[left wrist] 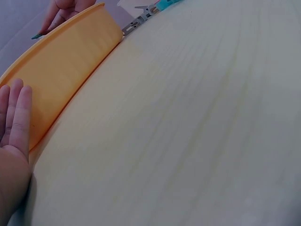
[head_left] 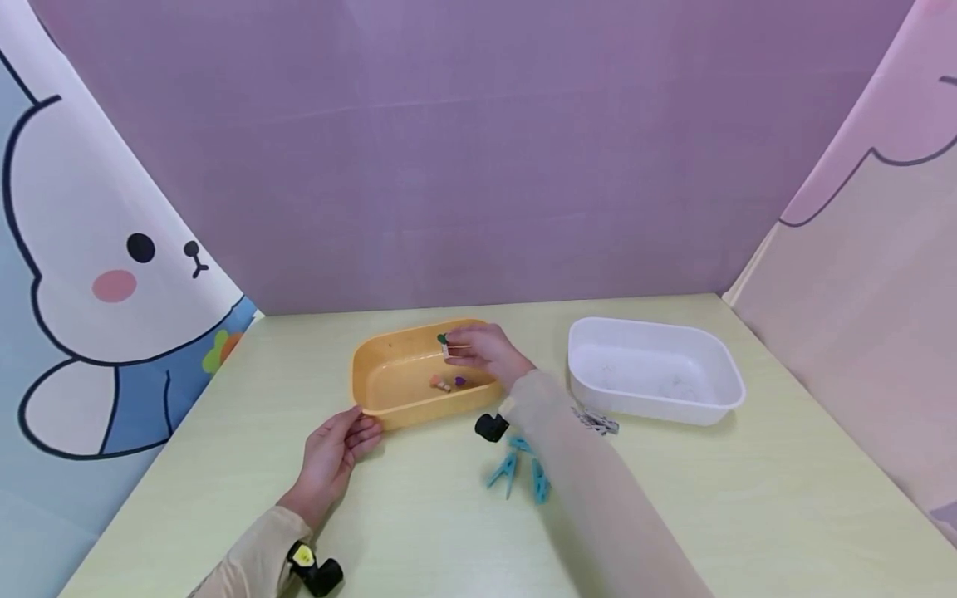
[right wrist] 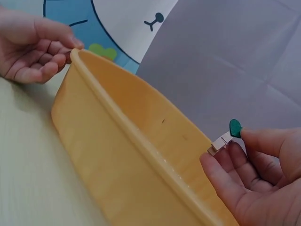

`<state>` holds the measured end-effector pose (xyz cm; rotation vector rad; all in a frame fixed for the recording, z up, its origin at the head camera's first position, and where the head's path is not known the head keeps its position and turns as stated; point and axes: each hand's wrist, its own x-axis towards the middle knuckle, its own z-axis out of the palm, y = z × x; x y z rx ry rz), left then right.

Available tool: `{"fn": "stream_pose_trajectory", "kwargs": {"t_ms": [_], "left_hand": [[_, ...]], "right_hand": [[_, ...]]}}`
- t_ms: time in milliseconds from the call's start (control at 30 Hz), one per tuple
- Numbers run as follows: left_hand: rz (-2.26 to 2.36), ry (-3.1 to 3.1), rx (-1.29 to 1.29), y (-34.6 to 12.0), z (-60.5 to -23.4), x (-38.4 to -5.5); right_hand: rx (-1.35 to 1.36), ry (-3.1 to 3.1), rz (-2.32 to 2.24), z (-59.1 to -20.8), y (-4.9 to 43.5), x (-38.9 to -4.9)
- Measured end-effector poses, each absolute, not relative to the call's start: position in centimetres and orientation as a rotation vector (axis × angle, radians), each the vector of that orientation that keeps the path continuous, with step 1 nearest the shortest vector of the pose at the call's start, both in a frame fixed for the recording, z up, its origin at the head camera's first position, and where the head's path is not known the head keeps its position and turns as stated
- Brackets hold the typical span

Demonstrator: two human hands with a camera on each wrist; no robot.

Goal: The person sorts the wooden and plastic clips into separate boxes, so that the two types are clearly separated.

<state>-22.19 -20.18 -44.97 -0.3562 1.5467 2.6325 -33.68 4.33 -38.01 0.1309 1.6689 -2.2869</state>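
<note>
My left hand (head_left: 332,453) holds the near left corner of an orange plastic basin (head_left: 419,411), thumb over the rim (right wrist: 75,59) and fingers against the outer wall. Above the basin's right part, my right hand (head_left: 489,349) pinches a small pale wooden clothespin (right wrist: 222,142) between thumb and fingers; a green heart (right wrist: 235,128) sits at its end. Inside the basin lie a small clothespin with an orange-pink top (head_left: 439,383) and a purple piece (head_left: 459,381). The purple one's body is hard to make out.
A white basin (head_left: 658,407) stands to the right. Grey clothespins (head_left: 601,422) lie before it, and teal clothespins (head_left: 506,472) lie nearer, partly covered by my right sleeve (head_left: 591,473). A purple backdrop (head_left: 478,166) rises behind the table, with printed side panels.
</note>
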Motion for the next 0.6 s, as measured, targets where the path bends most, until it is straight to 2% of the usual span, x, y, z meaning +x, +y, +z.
{"fn": "stream_pose_trajectory", "kwargs": {"t_ms": [600], "left_hand": [[2.643,1.538,-0.327,-20.3,-45.0,-22.1]], "right_hand": [[0.207,1.942,-2.089,-39.6,3.3,-33.8]]}}
